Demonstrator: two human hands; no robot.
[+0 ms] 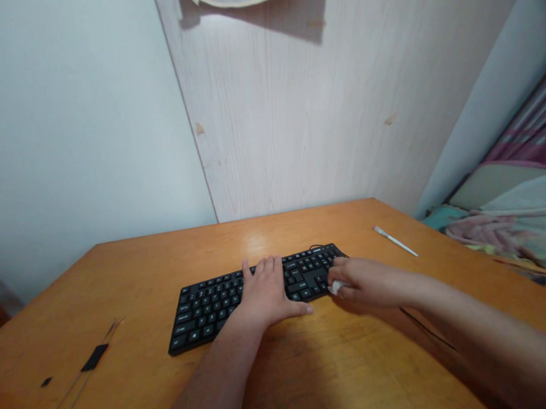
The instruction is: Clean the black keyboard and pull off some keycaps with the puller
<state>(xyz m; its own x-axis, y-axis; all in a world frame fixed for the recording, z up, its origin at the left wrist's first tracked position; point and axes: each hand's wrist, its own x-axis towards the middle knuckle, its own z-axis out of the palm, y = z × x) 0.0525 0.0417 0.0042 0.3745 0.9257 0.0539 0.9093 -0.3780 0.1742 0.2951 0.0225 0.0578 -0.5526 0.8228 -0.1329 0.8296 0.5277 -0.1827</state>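
Left hand (266, 293) spread flat on the black keyboard (209, 311), right hand (366, 282) curled narrowly around a small white object (335, 288) against the keyboard's right end, keyboard lying on an orange wooden desk (370, 224).

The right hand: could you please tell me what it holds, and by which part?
The right hand cups a white mouse-like object from above, fingers over its top; most is hidden.

Your left hand (265, 293) lies spread on the black keyboard (205, 312); your right hand (368, 283) pinches a white cloth (335, 288) against its right end.
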